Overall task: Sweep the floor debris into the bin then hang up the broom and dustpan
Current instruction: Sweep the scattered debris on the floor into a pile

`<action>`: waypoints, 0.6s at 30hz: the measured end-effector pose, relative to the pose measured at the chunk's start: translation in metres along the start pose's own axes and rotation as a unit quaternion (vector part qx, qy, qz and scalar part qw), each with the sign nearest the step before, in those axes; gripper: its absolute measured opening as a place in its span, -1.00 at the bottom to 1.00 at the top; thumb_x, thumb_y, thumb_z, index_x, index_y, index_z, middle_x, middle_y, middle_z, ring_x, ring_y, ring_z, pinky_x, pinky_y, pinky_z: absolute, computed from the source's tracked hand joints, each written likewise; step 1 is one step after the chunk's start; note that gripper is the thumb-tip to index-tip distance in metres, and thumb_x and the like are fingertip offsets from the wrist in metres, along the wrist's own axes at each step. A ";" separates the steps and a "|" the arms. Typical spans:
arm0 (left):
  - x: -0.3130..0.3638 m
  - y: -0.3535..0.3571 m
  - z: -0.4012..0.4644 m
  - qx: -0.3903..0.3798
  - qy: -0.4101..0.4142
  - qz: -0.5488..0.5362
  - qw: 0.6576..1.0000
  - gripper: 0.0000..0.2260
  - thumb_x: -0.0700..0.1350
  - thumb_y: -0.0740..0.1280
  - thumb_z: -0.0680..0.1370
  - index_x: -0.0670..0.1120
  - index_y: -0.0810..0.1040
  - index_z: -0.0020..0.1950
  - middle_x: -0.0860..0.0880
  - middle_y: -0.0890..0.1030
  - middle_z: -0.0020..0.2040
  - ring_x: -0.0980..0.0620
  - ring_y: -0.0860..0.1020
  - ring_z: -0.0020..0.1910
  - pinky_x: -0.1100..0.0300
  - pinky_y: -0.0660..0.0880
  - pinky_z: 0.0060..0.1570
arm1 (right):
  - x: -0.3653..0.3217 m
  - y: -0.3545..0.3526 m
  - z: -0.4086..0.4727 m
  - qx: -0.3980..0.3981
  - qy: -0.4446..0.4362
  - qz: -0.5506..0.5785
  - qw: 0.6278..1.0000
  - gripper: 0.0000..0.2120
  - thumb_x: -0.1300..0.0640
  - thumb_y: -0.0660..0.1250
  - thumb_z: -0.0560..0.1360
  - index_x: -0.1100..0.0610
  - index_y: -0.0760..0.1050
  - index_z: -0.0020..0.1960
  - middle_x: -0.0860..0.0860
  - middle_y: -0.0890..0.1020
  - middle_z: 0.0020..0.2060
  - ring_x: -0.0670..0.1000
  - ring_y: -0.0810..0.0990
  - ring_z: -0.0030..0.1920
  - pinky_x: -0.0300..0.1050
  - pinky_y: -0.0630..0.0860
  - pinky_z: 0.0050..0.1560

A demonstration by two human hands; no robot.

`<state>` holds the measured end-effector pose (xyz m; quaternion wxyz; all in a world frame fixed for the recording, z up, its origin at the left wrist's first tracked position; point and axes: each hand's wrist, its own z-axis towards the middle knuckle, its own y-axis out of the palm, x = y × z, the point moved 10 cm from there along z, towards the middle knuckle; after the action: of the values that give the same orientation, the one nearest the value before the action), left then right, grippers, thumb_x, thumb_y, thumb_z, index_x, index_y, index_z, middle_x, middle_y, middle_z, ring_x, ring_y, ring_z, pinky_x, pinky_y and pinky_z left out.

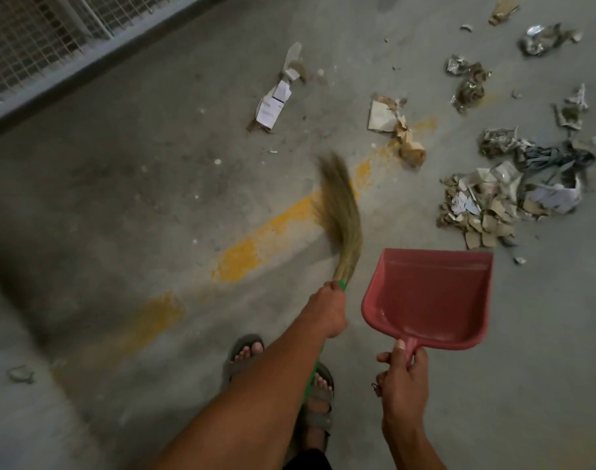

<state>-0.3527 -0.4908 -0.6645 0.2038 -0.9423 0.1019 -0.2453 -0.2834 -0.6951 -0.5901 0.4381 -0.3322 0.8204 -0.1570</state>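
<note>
Head view: the sweeping step is in hand, and early by the look of it — the litter is not yet gathered. The left hand [327,312] is curled tight round the green handle of the broom [339,212], just below the grass bristles, which blur over a worn yellow line [239,256] painted on the concrete floor [120,198]. The right hand [403,374] grips the stub handle of the red dustpan [429,296], thumb on top; the pan is empty and held near the person's sandalled feet [245,354], its mouth facing far, toward the mess.

The debris is scattered well apart: a heap of torn cardboard and paper [493,205] at right, just beyond the pan; a folded white paper [273,108] farther off at centre; brown scraps [398,127] between them; crumpled foil [540,39] at far right. A wire mesh fence [45,42] runs along the far left. No bin shows in this view, nor any hook.

The next move, as I judge it, calls for drawing the outlying pieces rightward into the big heap, then setting the pan's lip flat on the floor against it — the light paper may skitter away under a fast stroke.
</note>
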 end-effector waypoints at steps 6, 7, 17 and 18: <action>0.006 -0.034 -0.005 0.044 0.102 -0.035 0.993 -0.28 -0.22 0.21 0.59 -0.12 -0.03 0.70 -0.11 0.08 0.70 -0.14 0.21 0.62 0.03 0.22 0.58 | -0.005 -0.008 -0.004 0.034 0.006 -0.007 0.999 -0.89 -0.04 0.21 0.73 -0.05 0.45 0.08 0.05 0.70 -0.17 0.07 0.48 -0.46 0.03 0.53 -0.32; 0.001 -0.040 -0.012 0.062 0.105 -0.050 0.991 -0.29 -0.21 0.21 0.59 -0.11 -0.02 0.70 -0.10 0.08 0.70 -0.12 0.18 0.63 0.05 0.18 0.59 | -0.008 -0.007 -0.007 0.034 0.002 -0.009 0.999 -0.89 -0.05 0.21 0.73 -0.08 0.45 0.06 0.05 0.70 -0.17 0.07 0.50 -0.46 0.04 0.53 -0.30; -0.162 -0.141 -0.071 0.312 -0.110 -0.204 0.921 -0.27 -0.14 0.38 0.58 -0.06 0.12 0.69 -0.16 0.42 0.53 -0.20 0.47 0.42 0.04 0.42 0.39 | -0.053 0.065 -0.029 -0.089 -0.016 0.035 0.995 -0.88 -0.08 0.22 0.74 -0.10 0.49 0.08 0.10 0.69 -0.16 -0.01 0.42 -0.51 -0.07 0.41 -0.40; -0.186 -0.152 -0.073 0.329 -0.138 -0.225 0.907 -0.27 -0.16 0.41 0.56 -0.08 0.17 0.68 -0.17 0.44 0.52 -0.20 0.49 0.41 0.03 0.43 0.39 | -0.060 0.075 -0.030 -0.104 -0.021 0.038 0.994 -0.89 -0.08 0.22 0.74 -0.11 0.49 0.10 0.10 0.68 -0.16 -0.02 0.41 -0.50 -0.08 0.40 -0.40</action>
<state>-0.5350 -0.3250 -0.6182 0.4540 -0.8439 -0.2281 -0.1721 -0.3145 -0.6010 -0.5775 0.4235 -0.3475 0.8353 -0.0469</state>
